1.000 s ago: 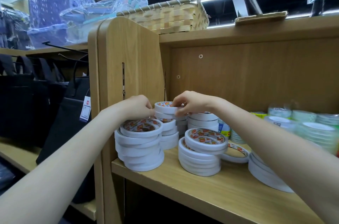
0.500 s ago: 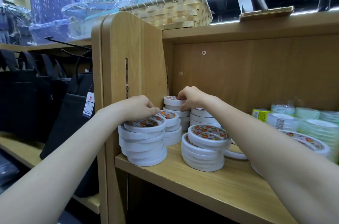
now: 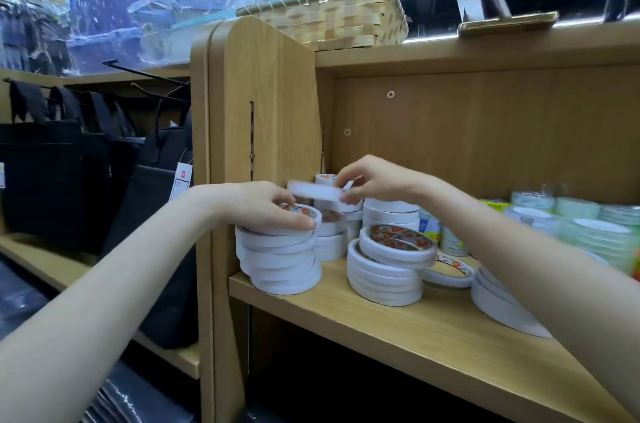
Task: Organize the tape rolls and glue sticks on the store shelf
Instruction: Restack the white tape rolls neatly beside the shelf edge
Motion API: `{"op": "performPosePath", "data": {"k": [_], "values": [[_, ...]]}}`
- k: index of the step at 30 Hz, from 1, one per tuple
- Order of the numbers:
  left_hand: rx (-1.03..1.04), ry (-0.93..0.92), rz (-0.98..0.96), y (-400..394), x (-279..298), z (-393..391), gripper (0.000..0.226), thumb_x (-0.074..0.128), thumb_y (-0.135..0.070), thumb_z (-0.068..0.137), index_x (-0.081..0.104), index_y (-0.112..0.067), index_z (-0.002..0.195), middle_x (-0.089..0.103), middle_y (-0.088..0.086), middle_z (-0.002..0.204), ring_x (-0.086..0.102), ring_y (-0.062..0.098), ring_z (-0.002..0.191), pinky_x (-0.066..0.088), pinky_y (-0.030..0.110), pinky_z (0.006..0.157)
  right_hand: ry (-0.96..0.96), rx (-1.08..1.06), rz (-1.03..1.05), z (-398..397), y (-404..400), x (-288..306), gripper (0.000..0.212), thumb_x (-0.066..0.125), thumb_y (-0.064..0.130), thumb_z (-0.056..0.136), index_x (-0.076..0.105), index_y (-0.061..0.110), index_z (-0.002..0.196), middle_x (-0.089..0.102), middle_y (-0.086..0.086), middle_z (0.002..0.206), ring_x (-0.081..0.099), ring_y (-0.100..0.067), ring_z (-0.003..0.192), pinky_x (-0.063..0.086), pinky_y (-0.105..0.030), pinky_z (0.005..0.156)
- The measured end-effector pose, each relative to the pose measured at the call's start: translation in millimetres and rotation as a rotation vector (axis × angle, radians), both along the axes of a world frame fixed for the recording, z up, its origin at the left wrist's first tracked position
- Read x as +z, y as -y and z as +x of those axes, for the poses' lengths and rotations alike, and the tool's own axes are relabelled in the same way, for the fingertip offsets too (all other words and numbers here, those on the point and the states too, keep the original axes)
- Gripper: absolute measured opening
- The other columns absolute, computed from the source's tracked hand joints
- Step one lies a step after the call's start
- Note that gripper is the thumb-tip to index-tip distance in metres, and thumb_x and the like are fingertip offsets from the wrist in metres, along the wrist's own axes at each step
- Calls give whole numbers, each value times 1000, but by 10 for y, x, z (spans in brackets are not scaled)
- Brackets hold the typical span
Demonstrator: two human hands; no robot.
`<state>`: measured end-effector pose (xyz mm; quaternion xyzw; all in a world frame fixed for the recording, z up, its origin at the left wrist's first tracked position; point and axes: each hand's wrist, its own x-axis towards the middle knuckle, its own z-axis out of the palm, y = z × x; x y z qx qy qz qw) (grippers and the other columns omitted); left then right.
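White tape rolls stand in stacks on the wooden shelf (image 3: 398,329). My left hand (image 3: 263,204) rests on top of the front left stack (image 3: 280,263), fingers curled over its top roll. My right hand (image 3: 374,180) holds one white tape roll (image 3: 315,191) in the air above the back stacks (image 3: 332,235), blurred by motion. A second front stack (image 3: 388,270) with a tilted top roll stands to the right. One roll (image 3: 450,272) lies flat behind it. Glue sticks are not clearly visible.
The shelf's side panel (image 3: 270,104) stands close on the left. Clear and greenish tape rolls (image 3: 595,232) fill the right of the shelf. A woven basket (image 3: 339,17) sits on top. Black bags (image 3: 69,173) hang at the left.
My right hand has lifted a white roll off the back stack and carries it leftward. My left hand has settled onto the front left stack's top.
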<state>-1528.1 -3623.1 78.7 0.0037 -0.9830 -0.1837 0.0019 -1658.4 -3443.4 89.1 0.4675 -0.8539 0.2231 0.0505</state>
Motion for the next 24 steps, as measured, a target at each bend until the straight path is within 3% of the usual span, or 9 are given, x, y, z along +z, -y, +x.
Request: {"op": "performPosePath", "data": {"k": [3, 6, 9, 13, 16, 19, 22, 24], "values": [[14, -4, -64, -64, -11, -29, 80, 46, -80, 48, 49, -23, 104, 55, 1, 110, 53, 18, 101, 39, 29, 89, 76, 13, -311, -33, -152, 184, 15, 61, -3, 84, 64, -5, 99, 63, -9, 82, 57, -7, 67, 49, -13, 63], [33, -53, -45, -96, -97, -98, 65, 52, -67, 75, 52, -16, 115, 60, 5, 113, 56, 19, 100, 41, 29, 82, -127, -202, -241, -271, -118, 239, 18, 63, 5, 84, 66, 3, 102, 65, -9, 93, 58, -16, 81, 48, -29, 79], [42, -100, -42, -125, -165, -94, 56, 46, -58, 88, 46, -16, 125, 56, 3, 117, 54, 18, 104, 42, 31, 88, -197, -379, -127, -434, -12, 105, 32, 62, 6, 85, 61, 10, 117, 64, -9, 113, 57, -22, 106, 41, -25, 86], [50, -140, -51, -140, -181, -62, 57, 46, -56, 89, 44, -15, 127, 56, 4, 120, 54, 20, 106, 43, 33, 91, -162, -389, -216, -387, 7, 38, 34, 55, 0, 86, 58, 10, 119, 61, -11, 120, 55, -24, 111, 41, -25, 86], [29, -161, -38, -125, -181, -40, 60, 47, -57, 88, 46, -14, 130, 55, 3, 123, 53, 18, 109, 43, 32, 92, -126, -322, -72, -212, -82, 72, 24, 56, 12, 90, 61, 14, 114, 63, -7, 117, 59, -21, 104, 46, -26, 82], [-21, -281, 176, -80, -148, 83, 49, 43, -50, 92, 54, -16, 127, 56, -2, 125, 51, 13, 112, 42, 27, 90, 0, -133, -47, 109, -136, 57, 18, 55, 13, 91, 65, 16, 107, 64, 5, 105, 60, -14, 92, 48, -14, 68], [4, -395, 347, 22, -130, 235, 32, 40, -36, 97, 59, -22, 120, 54, -9, 120, 45, 6, 110, 37, 21, 83, 143, 129, -67, 405, -132, 14, 27, 55, 5, 91, 61, 16, 114, 61, 7, 117, 61, -12, 97, 50, -18, 77], [9, -380, 329, 92, -157, 299, 26, 43, -28, 98, 59, -23, 117, 55, -7, 121, 46, 8, 114, 35, 23, 91, 174, 222, 35, 516, -96, -57, 33, 57, 5, 90, 59, 23, 117, 55, 6, 127, 57, -10, 105, 48, -21, 85]]}}
